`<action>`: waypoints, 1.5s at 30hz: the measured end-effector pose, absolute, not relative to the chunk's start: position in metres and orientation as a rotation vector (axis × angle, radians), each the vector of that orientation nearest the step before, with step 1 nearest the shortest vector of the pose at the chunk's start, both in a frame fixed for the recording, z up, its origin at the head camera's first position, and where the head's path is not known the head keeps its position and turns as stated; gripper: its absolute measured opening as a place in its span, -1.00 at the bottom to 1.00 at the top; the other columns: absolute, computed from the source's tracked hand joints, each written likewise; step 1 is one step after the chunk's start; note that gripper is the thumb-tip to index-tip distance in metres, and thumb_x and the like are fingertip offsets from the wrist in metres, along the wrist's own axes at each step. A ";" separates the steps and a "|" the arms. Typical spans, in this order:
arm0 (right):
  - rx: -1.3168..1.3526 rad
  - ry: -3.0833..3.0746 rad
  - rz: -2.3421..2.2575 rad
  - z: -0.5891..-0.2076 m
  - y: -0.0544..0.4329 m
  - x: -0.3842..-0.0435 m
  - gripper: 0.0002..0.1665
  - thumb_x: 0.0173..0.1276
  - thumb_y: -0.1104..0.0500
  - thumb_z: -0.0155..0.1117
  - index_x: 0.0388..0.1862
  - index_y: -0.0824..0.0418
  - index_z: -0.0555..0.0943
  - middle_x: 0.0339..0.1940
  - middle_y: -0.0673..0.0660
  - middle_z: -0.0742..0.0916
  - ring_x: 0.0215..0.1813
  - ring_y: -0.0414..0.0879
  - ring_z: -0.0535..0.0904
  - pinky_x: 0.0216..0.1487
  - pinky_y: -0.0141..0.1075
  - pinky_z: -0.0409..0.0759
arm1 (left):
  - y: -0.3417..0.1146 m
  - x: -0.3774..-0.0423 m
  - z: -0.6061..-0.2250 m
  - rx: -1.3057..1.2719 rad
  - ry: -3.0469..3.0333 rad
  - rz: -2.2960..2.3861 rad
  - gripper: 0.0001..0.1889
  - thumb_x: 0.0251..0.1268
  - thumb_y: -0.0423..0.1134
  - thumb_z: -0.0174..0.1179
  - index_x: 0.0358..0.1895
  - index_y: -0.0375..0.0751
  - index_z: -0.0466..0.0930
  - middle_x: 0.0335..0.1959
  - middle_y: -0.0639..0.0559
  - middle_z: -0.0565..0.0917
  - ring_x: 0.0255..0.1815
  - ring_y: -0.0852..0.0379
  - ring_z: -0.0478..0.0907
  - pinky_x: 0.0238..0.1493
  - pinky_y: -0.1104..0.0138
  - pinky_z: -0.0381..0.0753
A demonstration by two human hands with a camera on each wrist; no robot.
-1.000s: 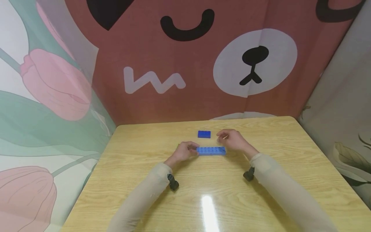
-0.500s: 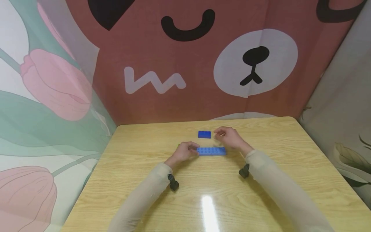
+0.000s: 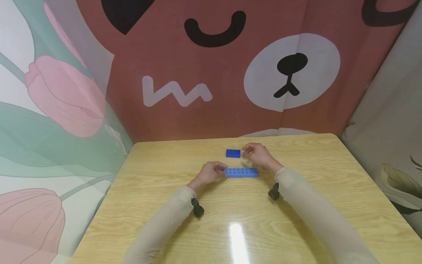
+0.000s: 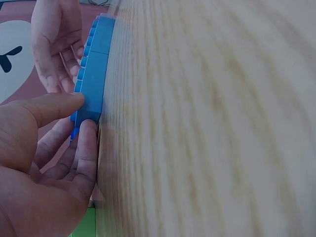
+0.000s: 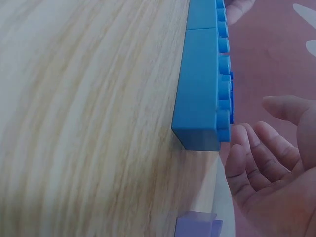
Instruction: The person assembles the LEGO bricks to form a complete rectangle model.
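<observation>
A row of light blue toy building bricks [image 3: 240, 172], studs up, lies on the table; a seam in the left wrist view shows that separate bricks meet end to end. My left hand [image 3: 210, 173] pinches the row's left end between thumb and fingers [image 4: 88, 148]. Just behind the row sits a darker blue brick [image 3: 233, 153]. Close to its right side hovers my right hand [image 3: 258, 154], fingers loosely bent and thumb apart, with a gap to the brick. The right wrist view shows nothing in that palm [image 5: 281, 197].
Beside the left hand a green block [image 4: 84, 223] is partly visible. A purple block [image 5: 195, 225] stands past the row's right end, near the right hand. The wood-grain table [image 3: 165, 157] ends against a printed cloth backdrop [image 3: 211, 121].
My right hand has moved left and slightly away from me, from above the row's right end to beside the dark blue brick. The left hand and the row stay put.
</observation>
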State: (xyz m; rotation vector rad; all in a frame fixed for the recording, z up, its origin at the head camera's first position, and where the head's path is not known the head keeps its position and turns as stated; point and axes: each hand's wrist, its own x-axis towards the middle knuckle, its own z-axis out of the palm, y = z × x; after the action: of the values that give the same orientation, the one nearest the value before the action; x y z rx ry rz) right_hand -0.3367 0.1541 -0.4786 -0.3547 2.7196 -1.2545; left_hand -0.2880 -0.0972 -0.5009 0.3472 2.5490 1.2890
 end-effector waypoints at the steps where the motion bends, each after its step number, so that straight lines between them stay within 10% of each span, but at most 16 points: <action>1: -0.348 2.712 -1.259 -0.479 0.154 -0.337 -0.60 0.47 0.04 0.23 0.20 0.15 0.61 0.04 0.19 0.75 -0.01 0.05 0.69 -0.02 -0.10 0.68 | -0.097 -0.288 -0.501 0.349 2.551 1.287 -0.69 0.30 -0.23 0.35 0.10 0.01 0.69 0.11 -0.06 0.72 0.05 0.00 0.67 -0.03 0.22 0.68; 45: -0.357 2.716 -1.190 -0.487 0.138 -0.365 -0.54 0.38 0.13 0.33 0.20 0.28 0.61 0.05 0.27 0.74 -0.12 0.03 0.75 -0.17 -0.24 0.69 | -0.098 -0.293 -0.505 0.392 2.552 1.290 -0.68 0.26 -0.25 0.37 0.09 -0.04 0.70 0.09 -0.09 0.73 0.02 0.02 0.69 -0.06 0.28 0.68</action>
State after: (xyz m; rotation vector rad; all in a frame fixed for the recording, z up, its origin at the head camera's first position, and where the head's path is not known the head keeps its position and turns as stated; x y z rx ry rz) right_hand -0.3646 0.1380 -0.4869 -0.3569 2.7161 -1.1899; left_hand -0.2934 -0.0981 -0.5050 0.3920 2.5517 1.2903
